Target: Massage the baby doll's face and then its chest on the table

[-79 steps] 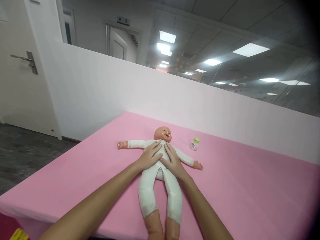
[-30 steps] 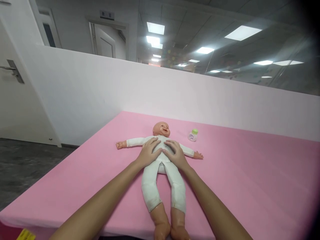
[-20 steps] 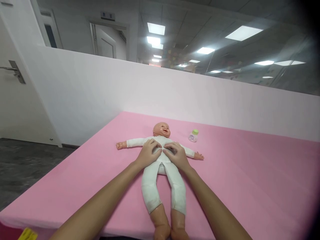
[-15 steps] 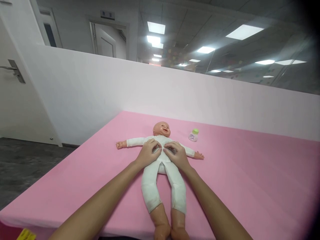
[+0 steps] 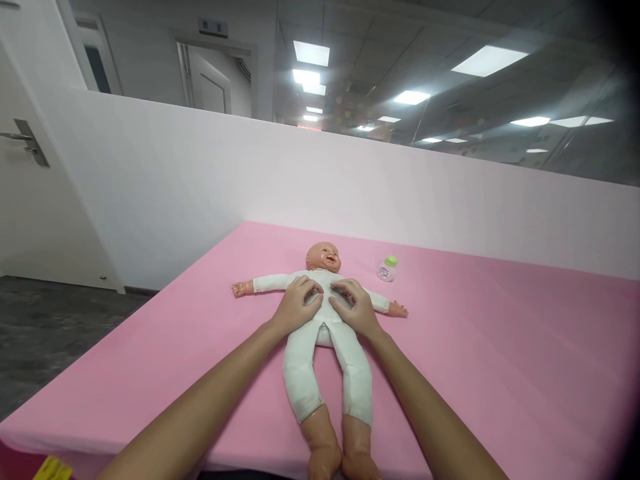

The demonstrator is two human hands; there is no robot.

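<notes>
A baby doll (image 5: 327,360) in a white bodysuit lies on its back on the pink padded surface (image 5: 500,373), arms spread, head pointing away from me. My left hand (image 5: 295,308) rests on the left side of its chest with the fingers curled and the tips pressing in. On the right side of the chest my right hand (image 5: 355,308) lies the same way, fingers bent. The fingertips of both hands nearly meet over the doll's middle. Neither hand holds anything.
A small white bottle with a green cap (image 5: 387,268) lies beyond the doll's right arm. A pale partition wall (image 5: 400,200) runs behind the pink surface. A white door (image 5: 30,153) and dark floor (image 5: 45,333) are at the left. A yellow object (image 5: 50,469) shows at the bottom-left corner.
My fingers went from lying flat on the doll's chest to curling in with the tips pressing. The view swung slightly left and down early on; the doll and bottle stayed put.
</notes>
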